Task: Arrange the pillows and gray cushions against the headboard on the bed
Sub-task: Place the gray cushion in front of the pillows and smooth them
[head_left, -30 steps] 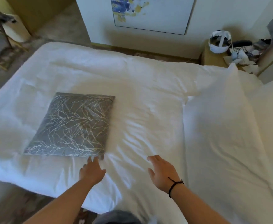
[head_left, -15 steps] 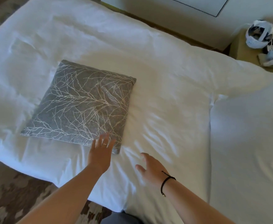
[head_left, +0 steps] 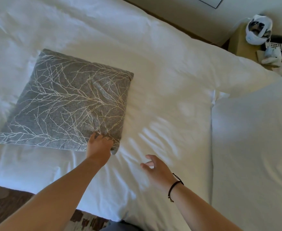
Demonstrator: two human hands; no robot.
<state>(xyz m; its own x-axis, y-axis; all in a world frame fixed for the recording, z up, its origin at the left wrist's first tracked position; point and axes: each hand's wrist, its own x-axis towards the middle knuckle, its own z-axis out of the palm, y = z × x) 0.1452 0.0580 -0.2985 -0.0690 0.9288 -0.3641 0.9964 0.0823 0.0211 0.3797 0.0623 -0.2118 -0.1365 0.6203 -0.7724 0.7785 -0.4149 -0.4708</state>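
Note:
A gray cushion (head_left: 70, 104) with a pale branch pattern lies flat on the white bed (head_left: 162, 67), left of the middle. My left hand (head_left: 99, 145) grips its near right corner, fingers curled into the fabric. To the right, my right hand (head_left: 157, 170) hovers over the sheet with fingers loosely spread, holding nothing; a dark band is on its wrist. A large white pillow (head_left: 253, 147) fills the right side of the bed.
A nightstand (head_left: 240, 45) stands beyond the bed's far right corner, carrying a white headset (head_left: 257, 30), a phone and crumpled tissues. A wall runs along the far side. Patterned carpet (head_left: 1, 197) shows at the near left edge.
My left hand has gone forward from the sheet onto the cushion and closed on its near right corner. The view has tilted down and nearer. My right hand stays above the sheet.

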